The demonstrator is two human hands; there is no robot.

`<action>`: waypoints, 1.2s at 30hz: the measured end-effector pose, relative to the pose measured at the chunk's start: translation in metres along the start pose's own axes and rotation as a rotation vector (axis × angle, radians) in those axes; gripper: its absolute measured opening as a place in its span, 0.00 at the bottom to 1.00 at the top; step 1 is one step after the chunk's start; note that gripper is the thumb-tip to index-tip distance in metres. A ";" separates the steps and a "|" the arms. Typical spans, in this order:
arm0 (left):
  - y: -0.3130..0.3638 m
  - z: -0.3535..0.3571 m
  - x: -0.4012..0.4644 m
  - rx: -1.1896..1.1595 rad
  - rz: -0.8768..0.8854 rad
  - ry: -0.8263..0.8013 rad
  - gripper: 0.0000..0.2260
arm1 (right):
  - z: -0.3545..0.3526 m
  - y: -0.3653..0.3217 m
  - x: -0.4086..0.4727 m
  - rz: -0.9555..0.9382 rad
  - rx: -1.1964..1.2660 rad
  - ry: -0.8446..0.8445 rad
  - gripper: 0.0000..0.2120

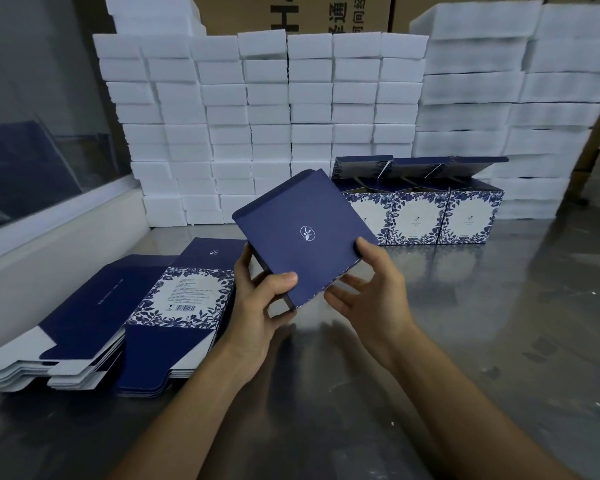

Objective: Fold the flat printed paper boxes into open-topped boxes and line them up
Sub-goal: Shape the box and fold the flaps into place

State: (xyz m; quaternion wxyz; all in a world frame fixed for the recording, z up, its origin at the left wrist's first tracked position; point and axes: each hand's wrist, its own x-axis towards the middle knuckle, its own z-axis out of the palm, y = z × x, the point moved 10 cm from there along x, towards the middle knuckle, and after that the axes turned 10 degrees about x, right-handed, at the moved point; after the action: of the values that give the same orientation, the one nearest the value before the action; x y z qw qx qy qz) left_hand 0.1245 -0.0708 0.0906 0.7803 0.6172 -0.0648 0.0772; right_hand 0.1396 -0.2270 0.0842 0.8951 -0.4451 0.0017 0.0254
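Head view: both hands [257, 299] [364, 292] grip tilted navy box [302, 233], logo panel facing up.

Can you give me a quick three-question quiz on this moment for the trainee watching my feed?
1. True or false: the box in hand is resting on the steel table.
2. How many folded boxes plainly stand in the row at the back right?
A. one
B. three
C. six
3. On which side of the left hand does the stack of flat boxes lie?

Key
1. False: it is held up off the table, the left hand gripping its lower left corner and the right hand pinching its right edge.
2. B
3. To its left, in front of the white foam blocks.
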 end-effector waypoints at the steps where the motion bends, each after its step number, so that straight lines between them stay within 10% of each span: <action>1: 0.001 0.000 0.000 0.009 0.013 0.005 0.38 | 0.002 -0.001 -0.001 -0.004 -0.024 -0.009 0.34; 8: 0.004 -0.003 0.002 0.054 0.031 -0.020 0.36 | 0.001 -0.029 -0.009 -0.290 -0.204 0.064 0.27; 14: -0.006 -0.022 0.002 -0.125 -0.123 0.121 0.08 | -0.008 -0.033 -0.003 -0.230 -0.202 0.058 0.20; 20: -0.006 -0.025 0.002 -0.177 -0.139 0.151 0.08 | 0.003 -0.025 -0.004 -0.195 -0.237 -0.084 0.35; 29: 0.013 -0.062 -0.003 0.203 -0.013 0.519 0.07 | -0.002 -0.044 -0.013 -0.466 -0.476 0.025 0.18; 36: 0.041 -0.027 -0.007 0.382 0.168 0.338 0.14 | 0.002 -0.054 -0.022 -0.640 -0.526 0.077 0.05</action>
State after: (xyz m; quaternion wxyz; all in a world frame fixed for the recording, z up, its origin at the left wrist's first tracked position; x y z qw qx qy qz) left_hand 0.1101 -0.0358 0.1217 0.6404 0.7239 0.0310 0.2546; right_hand 0.1201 -0.2589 0.1292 0.7130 -0.6372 -0.1098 -0.2713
